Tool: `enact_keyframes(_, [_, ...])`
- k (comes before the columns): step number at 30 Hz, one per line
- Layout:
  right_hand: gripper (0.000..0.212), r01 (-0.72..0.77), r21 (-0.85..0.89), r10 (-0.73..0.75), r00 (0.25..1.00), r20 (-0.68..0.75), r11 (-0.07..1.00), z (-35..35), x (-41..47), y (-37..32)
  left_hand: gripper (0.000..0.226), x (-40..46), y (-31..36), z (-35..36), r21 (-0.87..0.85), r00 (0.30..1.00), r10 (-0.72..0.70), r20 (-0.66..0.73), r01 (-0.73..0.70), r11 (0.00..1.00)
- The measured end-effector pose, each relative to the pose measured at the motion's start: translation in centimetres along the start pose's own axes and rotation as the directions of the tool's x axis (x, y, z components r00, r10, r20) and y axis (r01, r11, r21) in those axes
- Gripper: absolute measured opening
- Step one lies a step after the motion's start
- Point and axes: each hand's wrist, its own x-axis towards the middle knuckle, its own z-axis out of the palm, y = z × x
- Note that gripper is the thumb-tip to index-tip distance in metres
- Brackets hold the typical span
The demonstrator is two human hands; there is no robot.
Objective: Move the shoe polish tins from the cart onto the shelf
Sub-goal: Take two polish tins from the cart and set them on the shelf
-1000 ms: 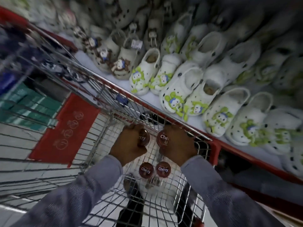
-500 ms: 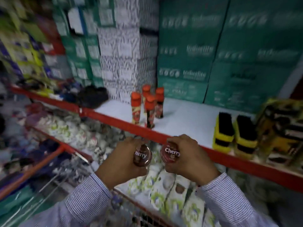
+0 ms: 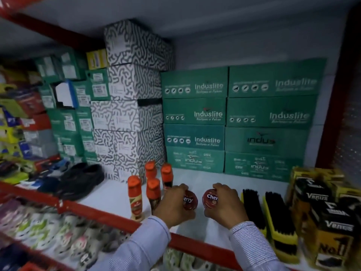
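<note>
My left hand (image 3: 172, 205) grips one Cherry polish tin (image 3: 189, 200), my right hand (image 3: 224, 204) another (image 3: 210, 198); both lids face me above the white shelf (image 3: 195, 229).

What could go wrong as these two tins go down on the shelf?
1. The left hand with its Cherry tin sits right beside the orange-capped polish bottles; a nudge could topple them.
2. The right hand and its tin are close to the black-bristled brushes, so space looks tight.
3. Both tins are held on edge; released like that, they might roll off the shelf.
</note>
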Motion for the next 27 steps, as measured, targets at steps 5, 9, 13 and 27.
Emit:
enact_keyframes(5, [0.073,-0.133,-0.067,0.138,0.987,0.078,0.989,2.2,3.1,1.4,0.065,4.3,-1.7,3.2,0.032,0.995,-0.065,0.070,0.063,0.998])
enact_keyframes(9, [0.060,-0.178,-0.112,0.189,0.977,0.097,0.978,3.1,4.4,2.0,0.056,6.0,-2.3,4.5,0.054,0.992,-0.079,0.100,0.074,0.996])
enact_keyframes(13, [0.052,-0.195,-0.137,0.213,0.968,0.134,0.971,3.6,5.1,2.1,0.055,6.4,-2.4,5.2,0.057,0.986,-0.093,0.137,0.086,0.995])
enact_keyframes(27, [0.083,0.067,-0.189,-0.087,0.991,-0.097,0.980,2.6,-5.0,0.6,0.069,-4.9,0.3,2.1,0.047,0.977,0.176,-0.123,-0.171,0.984])
